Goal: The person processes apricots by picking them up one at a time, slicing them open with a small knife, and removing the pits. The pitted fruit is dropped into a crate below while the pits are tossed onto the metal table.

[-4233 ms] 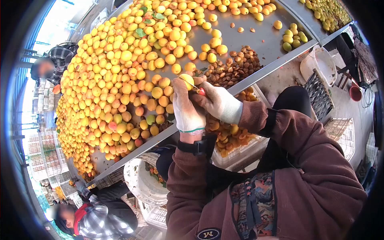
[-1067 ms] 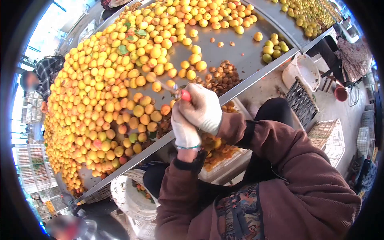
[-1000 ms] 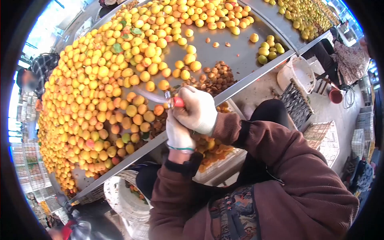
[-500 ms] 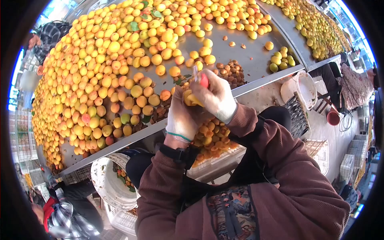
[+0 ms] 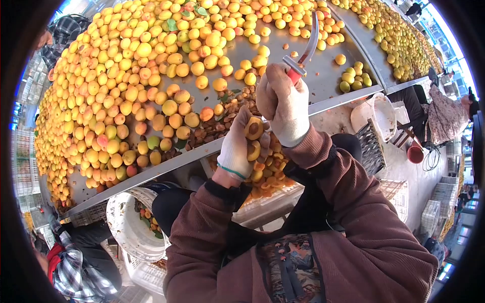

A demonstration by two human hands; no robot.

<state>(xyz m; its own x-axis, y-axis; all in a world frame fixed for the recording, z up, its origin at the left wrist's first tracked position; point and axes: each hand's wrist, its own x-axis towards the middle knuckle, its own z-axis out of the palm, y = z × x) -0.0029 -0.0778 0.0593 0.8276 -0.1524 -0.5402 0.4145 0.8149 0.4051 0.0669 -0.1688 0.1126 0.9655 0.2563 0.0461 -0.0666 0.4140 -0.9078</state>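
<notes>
My right hand [image 5: 287, 103], in a white glove stained at the fingers, is wrapped round the red handle of a curved knife [image 5: 311, 39]. The blade points up and away over the metal table. Lower and to the left, my gloved left hand [image 5: 235, 146] is curled with a cut apricot half [image 5: 253, 129] at its fingers, the hollow showing. Another apricot half [image 5: 253, 150] lies against its palm side. Below both hands, a crate [image 5: 265, 208] between my knees is heaped with apricot halves [image 5: 273, 171]. Loose pits [image 5: 233, 112] lie along the table edge beyond my left hand.
Whole apricots [image 5: 126, 96] cover much of the metal table [image 5: 323, 65]; a few greener ones [image 5: 355, 77] sit apart at right. A white bucket [image 5: 132, 227] stands at lower left, another bucket [image 5: 376, 116] at right. Other people [image 5: 83, 267] sit around the table.
My hands have come apart. The right hand has lifted to the upper right with the knife, its blade now plainly visible. The fruit between them now shows as open halves by my left hand.
</notes>
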